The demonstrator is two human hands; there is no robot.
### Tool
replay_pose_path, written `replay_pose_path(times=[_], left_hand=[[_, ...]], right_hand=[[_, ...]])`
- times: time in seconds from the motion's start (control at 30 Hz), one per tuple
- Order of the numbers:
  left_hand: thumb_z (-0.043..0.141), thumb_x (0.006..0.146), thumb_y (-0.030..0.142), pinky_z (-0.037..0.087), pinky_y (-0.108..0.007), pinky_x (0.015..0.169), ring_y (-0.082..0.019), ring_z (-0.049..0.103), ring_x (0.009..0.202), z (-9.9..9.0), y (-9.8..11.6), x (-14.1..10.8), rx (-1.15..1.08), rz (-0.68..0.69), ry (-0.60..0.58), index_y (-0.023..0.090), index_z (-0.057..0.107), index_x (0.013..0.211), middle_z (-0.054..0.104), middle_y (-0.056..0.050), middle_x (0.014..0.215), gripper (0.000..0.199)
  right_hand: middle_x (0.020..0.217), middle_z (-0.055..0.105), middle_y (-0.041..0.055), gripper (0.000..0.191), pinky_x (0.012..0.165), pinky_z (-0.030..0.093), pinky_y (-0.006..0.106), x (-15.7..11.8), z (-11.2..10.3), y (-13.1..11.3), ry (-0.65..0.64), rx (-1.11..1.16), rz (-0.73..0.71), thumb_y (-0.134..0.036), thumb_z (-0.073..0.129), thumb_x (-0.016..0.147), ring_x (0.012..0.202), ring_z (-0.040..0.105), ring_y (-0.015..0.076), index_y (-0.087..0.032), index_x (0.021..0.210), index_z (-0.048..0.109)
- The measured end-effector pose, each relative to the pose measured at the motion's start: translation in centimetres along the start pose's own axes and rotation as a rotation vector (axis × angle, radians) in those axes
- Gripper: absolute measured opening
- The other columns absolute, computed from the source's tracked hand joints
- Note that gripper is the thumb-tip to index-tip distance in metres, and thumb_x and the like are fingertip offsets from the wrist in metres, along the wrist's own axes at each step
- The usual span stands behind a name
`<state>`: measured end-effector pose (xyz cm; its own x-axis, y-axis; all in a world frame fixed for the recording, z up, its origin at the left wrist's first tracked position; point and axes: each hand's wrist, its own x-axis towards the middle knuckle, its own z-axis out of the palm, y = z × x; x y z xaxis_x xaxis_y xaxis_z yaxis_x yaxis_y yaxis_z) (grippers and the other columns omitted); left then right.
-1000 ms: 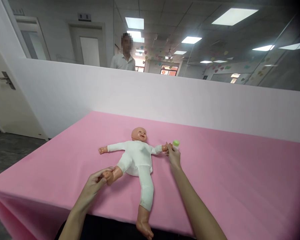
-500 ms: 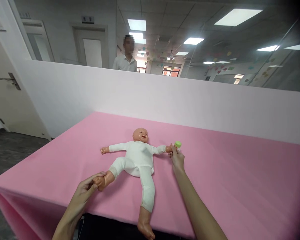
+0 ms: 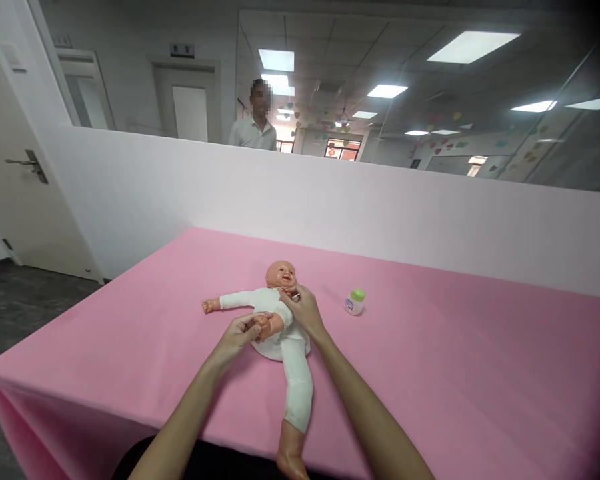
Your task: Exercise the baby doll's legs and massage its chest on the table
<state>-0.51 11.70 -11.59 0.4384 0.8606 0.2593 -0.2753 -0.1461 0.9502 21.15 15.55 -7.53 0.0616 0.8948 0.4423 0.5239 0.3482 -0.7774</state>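
left hand [image 3: 243,333] closed round one foot [image 3: 263,327] of the baby doll [image 3: 263,299], thumb and fingers on it. that leg is bent, knee pushed up over the doll's belly. right hand [image 3: 304,308] is up at the doll's upper chest, just under the chin, fingers curled and gripping the doll by its folded arm; exact contact partly hidden by the hand itself.

doll lies on its back on the bench, white cloth body, skin-coloured plastic head [image 3: 281,273], hands and feet. head toward the far side, mouth open, tipped slightly right. its other arm [image 3: 237,299] is stretched out flat to the left, small fist on the cloth. its other leg [image 3: 299,383] is straight toward the person, bare foot out over the near edge.

jar [image 3: 353,305] with green lid [image 3: 357,294] stands upright to the right of the doll, near the right hand but apart from it. clear-looking body, label too small to read.

bench covered by a pink cloth [image 3: 460,360], hanging down at the front left corner. low white wall [image 3: 380,207] behind, glass [image 3: 390,143] above it. second person [image 3: 253,135] in a white shirt stands beyond the glass. door [image 3: 45,220] with lever handle at far left, dark floor [image 3: 40,293] below.
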Motion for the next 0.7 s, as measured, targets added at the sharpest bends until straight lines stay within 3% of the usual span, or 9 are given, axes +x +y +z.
replay_pose_path(times=[0.07,0.13,0.3,0.4,0.57,0.7], left_hand=[[0.073,0.090,0.057,0.042,-0.028,0.074,-0.020,0.057,0.079,-0.1,0.1,-0.3,0.005,0.001,0.009,0.014,0.069,0.084,0.063,-0.007,0.081,0.044],[0.074,0.089,0.058,0.045,-0.030,0.081,-0.025,0.062,0.092,-0.5,0.8,-1.4,0.020,0.007,0.052,0.014,0.072,0.086,0.068,-0.010,0.086,0.044],[0.082,0.080,0.061,0.051,-0.036,0.096,-0.035,0.060,0.123,-2.7,2.1,-6.1,-0.030,-0.044,0.377,0.015,0.079,0.108,0.069,-0.018,0.129,0.054],[0.089,0.070,0.062,0.055,-0.035,0.094,-0.036,0.062,0.124,-4.4,1.2,-9.5,-0.107,-0.091,0.510,0.015,0.079,0.114,0.068,-0.018,0.132,0.065],[0.091,0.069,0.058,0.059,-0.033,0.089,-0.036,0.065,0.120,-6.1,-1.7,-14.1,-0.189,-0.148,0.541,0.015,0.079,0.116,0.069,-0.018,0.131,0.064],[0.091,0.071,0.056,0.058,-0.033,0.093,-0.034,0.066,0.119,-6.2,-2.0,-14.7,-0.215,-0.165,0.543,0.017,0.079,0.115,0.069,-0.016,0.131,0.060]], right_hand=[[0.090,0.071,0.0069,0.043,0.069,0.047,0.028,0.1,-0.3,0.0,0.010,0.009,0.013,-0.059,0.070,0.087,0.077,0.061,0.0175,-0.016,0.085,0.069],[0.088,0.071,0.0068,0.045,0.065,0.046,0.027,0.2,-1.3,-0.1,0.064,0.061,0.048,-0.061,0.073,0.083,0.074,0.061,0.0167,-0.016,0.086,0.070],[0.065,0.060,0.0008,0.049,0.048,0.038,0.023,0.5,-5.8,1.8,0.337,0.356,0.278,-0.059,0.084,0.074,0.052,0.049,0.0100,-0.014,0.078,0.065],[0.060,0.054,-0.0039,0.039,0.044,0.036,0.019,0.1,-8.0,4.6,0.534,0.615,0.499,-0.040,0.091,0.068,0.048,0.043,0.0062,-0.014,0.077,0.063],[0.065,0.059,-0.0024,0.019,0.041,0.038,0.015,-1.8,-9.1,9.0,0.769,0.873,0.798,-0.014,0.080,0.077,0.050,0.046,0.0055,-0.013,0.083,0.063],[0.067,0.060,-0.0016,0.016,0.042,0.038,0.014,-2.8,-8.7,9.8,0.796,0.909,0.806,-0.014,0.078,0.078,0.051,0.048,0.0050,-0.013,0.082,0.063]])
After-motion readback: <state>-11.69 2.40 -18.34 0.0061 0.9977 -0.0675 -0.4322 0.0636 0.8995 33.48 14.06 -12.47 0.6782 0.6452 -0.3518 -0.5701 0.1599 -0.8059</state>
